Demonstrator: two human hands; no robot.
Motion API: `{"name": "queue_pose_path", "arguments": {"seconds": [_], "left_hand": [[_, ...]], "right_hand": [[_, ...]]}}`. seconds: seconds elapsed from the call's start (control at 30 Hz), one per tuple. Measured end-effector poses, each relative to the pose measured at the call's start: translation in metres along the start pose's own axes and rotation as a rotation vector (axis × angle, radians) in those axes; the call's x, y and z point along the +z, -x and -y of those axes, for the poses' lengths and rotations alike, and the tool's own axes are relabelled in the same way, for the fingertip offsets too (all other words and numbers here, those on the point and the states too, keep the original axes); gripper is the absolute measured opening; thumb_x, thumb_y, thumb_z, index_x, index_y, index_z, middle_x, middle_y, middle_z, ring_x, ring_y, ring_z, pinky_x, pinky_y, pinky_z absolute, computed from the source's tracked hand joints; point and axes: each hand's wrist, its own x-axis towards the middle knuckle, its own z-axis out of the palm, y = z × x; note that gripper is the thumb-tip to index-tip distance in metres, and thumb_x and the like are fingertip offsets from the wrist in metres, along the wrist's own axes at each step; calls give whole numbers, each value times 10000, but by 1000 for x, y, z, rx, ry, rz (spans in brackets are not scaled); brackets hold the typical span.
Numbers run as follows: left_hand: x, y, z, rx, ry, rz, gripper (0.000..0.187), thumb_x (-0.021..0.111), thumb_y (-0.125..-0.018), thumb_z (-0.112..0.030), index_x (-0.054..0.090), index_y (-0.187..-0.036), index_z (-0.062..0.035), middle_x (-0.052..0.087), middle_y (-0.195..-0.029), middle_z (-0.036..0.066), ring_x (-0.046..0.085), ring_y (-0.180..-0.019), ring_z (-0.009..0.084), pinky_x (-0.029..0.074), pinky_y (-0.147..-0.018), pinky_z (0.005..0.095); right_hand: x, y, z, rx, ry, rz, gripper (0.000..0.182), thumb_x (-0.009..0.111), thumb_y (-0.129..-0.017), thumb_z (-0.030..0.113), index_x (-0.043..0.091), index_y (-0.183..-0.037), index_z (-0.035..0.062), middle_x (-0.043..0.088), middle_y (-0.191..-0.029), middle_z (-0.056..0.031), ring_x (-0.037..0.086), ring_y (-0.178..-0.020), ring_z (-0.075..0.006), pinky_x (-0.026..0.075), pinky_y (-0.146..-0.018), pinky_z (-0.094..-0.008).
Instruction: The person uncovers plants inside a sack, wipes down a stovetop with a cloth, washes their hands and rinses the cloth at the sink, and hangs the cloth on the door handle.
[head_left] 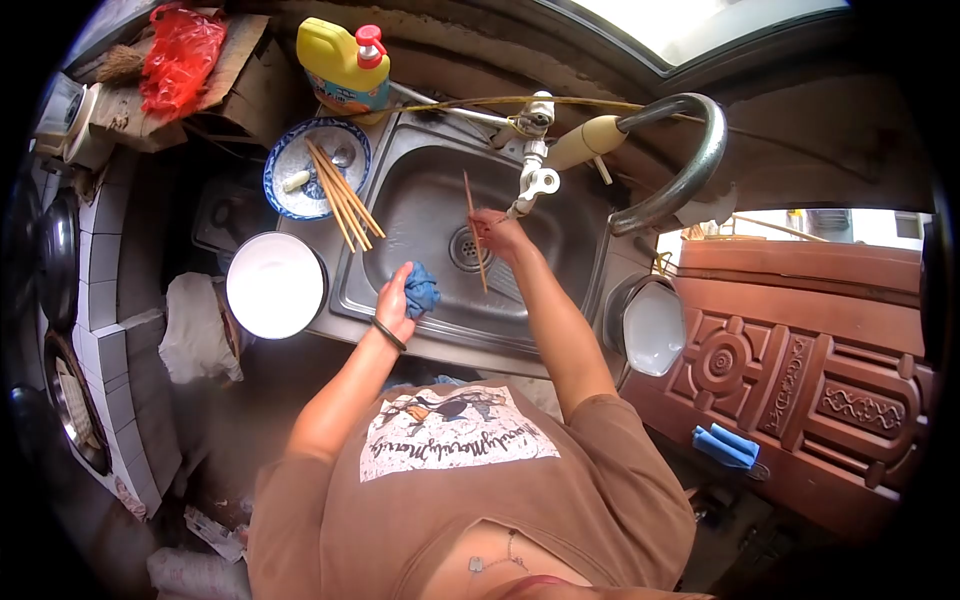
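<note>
Over the near left part of the metal sink (400,190), my left hand (394,303) is closed around a bunched blue cloth (421,289). My right hand (497,234) grips a thin wooden chopstick (470,205) below the tap (541,183); the stick points up and down across the view, above the drain (466,250). Several more chopsticks (343,200) lie across a blue-rimmed plate (272,170) left of the sink. A metal spoon (343,155) and a small white piece (296,181) also rest on that plate.
A large white bowl (276,286) stands left of the sink, and a yellow detergent jug (335,65) behind it. Stacked bowls (655,328) sit at the right edge. A curved dark pipe (712,135) arches at the back right. A folded blue cloth (725,446) hangs by the carved red-brown panel (790,385).
</note>
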Motion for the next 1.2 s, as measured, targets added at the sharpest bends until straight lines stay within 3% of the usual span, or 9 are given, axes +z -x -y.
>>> {"name": "queue_pose_path", "arguments": {"seconds": [0.17, 0.27, 0.37, 0.4, 0.53, 0.6, 0.9, 1.07, 1.2], "left_hand": [[4, 7, -3, -8, 57, 11, 251, 555, -942, -244, 485, -739, -113, 453, -635, -16, 422, -493, 115, 408, -482, 274], [-25, -9, 5, -6, 71, 178, 248, 511, -953, -283, 543, -794, -95, 570, -706, 39, 590, -622, 188, 515, -614, 324], [-34, -18, 8, -67, 179, 228, 265, 511, -950, -276, 498, -735, -122, 513, -660, 13, 553, -596, 169, 498, -608, 317], [-22, -9, 3, -79, 119, 102, 287, 510, -949, -278, 456, -701, -145, 476, -640, -4, 533, -577, 156, 494, -612, 314], [-19, -15, 6, -118, 122, 138, 258, 499, -956, -286, 484, -741, -145, 492, -650, -13, 538, -580, 155, 497, -595, 317], [8, 5, -4, -146, 43, -19, 240, 495, -959, -273, 489, -760, -137, 494, -656, -9, 536, -579, 160, 498, -593, 320], [-5, -5, 16, -176, 56, 170, 201, 551, -940, -254, 520, -798, -117, 534, -710, 17, 547, -619, 168, 498, -619, 337], [-13, -5, 27, -200, 37, 210, 176, 570, -928, -237, 550, -822, -98, 562, -735, 32, 563, -646, 161, 497, -635, 319], [-17, -24, 32, -177, 39, 162, 126, 563, -918, -187, 592, -872, -73, 608, -780, 40, 602, -690, 161, 514, -670, 306]], "right_hand": [[26, 10, 30, 90, 24, -163, 192, 625, -825, 229, 639, -951, 85, 609, -788, 29, 527, -625, -106, 419, -590, -255], [23, 42, 26, 83, 79, -140, 231, 642, -812, 262, 662, -938, 70, 619, -760, 19, 539, -637, -100, 427, -603, -265], [29, 76, 24, 103, 568, -153, 215, 615, -870, 269, 672, -854, 63, 609, -708, 18, 523, -607, -62, 409, -563, -234], [38, 86, 29, 53, 585, -108, 216, 617, -870, 264, 672, -841, 57, 598, -691, 21, 513, -602, -55, 399, -559, -227], [103, 120, 75, -164, 634, -45, 239, 624, -862, 250, 664, -782, 28, 579, -654, 12, 505, -596, -60, 390, -554, -224], [134, 108, 90, -300, 665, -34, 279, 629, -856, 263, 659, -755, 5, 577, -635, 5, 509, -581, -69, 399, -537, -244], [239, -11, 141, -335, 1350, -183, 396, 691, -755, 418, 723, -852, 36, 694, -750, -100, 669, -755, -223, 505, -720, -337], [228, -4, 141, -466, 947, -197, 317, 628, -838, 347, 712, -954, 65, 696, -799, -114, 667, -810, -252, 496, -751, -370], [162, 51, 101, -706, 576, -257, 235, 595, -899, 208, 673, -898, -14, 634, -643, -37, 568, -580, -96, 443, -563, -260]]}}
